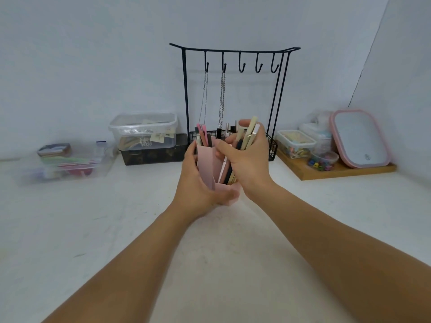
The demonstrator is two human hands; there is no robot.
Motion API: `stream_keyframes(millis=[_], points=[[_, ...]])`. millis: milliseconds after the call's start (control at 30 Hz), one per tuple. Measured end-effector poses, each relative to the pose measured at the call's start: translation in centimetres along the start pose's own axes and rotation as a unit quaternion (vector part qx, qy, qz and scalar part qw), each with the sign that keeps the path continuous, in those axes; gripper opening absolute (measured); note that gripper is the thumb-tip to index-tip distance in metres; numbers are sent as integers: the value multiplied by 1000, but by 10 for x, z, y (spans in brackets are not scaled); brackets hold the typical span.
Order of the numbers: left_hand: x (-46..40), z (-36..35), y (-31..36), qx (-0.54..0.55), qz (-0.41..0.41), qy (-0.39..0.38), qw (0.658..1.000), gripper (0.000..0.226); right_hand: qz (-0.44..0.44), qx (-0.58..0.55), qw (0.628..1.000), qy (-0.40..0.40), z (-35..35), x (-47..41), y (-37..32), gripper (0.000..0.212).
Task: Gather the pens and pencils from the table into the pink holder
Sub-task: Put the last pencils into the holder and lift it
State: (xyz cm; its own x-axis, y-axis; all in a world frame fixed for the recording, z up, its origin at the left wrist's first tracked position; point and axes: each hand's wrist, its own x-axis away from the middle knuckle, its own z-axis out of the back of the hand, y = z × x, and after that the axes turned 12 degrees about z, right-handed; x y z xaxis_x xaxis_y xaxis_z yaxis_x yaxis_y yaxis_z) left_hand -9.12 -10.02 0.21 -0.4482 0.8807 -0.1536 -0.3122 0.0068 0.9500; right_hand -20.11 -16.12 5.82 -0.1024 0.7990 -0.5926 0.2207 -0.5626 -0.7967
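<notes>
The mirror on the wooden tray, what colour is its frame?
Pink; the mirror shows best in the head view, leaning at the right.

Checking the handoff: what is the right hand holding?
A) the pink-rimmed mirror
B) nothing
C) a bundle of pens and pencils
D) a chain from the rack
C: the right hand grips a bundle of pens and pencils at the pink holder, which the left hand holds.

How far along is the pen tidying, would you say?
Nearly done, it seems. Several pens already stand in the pink holder, which the left hand grips. The right hand holds a bundle with its lower ends in the holder. No loose pens show on the table; what is left is letting go of the bundle.
</notes>
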Motion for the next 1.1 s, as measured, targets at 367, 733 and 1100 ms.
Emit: stream_keyframes(millis=[367,733,1100], points=[[-1,0,-2,-8,-1,5,1000,146,136,116,984,12,9,-15,9,14],[-5,4,-5,4,44,73,996,142,57,161,985,-41,25,21,18,118],[-16,9,-17,-16,-7,-31,999,114,-77,177,978,-81,20,16,58,86]])
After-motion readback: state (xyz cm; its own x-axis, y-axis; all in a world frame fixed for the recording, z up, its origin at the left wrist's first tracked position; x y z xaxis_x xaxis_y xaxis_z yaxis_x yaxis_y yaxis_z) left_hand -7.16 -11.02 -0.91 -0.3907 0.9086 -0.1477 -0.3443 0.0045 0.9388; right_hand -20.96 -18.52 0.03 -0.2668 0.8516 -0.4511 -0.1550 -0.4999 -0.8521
